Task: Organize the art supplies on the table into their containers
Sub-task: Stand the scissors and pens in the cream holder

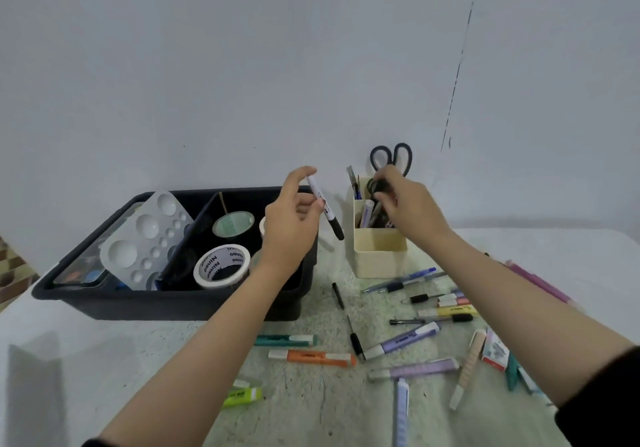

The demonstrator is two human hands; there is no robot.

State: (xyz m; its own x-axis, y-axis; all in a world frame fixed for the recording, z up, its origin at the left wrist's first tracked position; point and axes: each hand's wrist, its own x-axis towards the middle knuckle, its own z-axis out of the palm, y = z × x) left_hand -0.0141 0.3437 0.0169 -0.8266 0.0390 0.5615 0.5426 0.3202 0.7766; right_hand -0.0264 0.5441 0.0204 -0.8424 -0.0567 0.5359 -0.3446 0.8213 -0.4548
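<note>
Head view shows left hand (291,225) pinching a white, black-capped marker (323,206); right hand (408,201) sits in cream holder (379,254), grip unclear.

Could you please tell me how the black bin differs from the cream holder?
The bin is black, wide and low; the holder is cream, narrow and tall. The bin holds tape rolls and a palette; the holder holds pens and scissors, standing upright. Both are open-topped and stand on the table.
</note>
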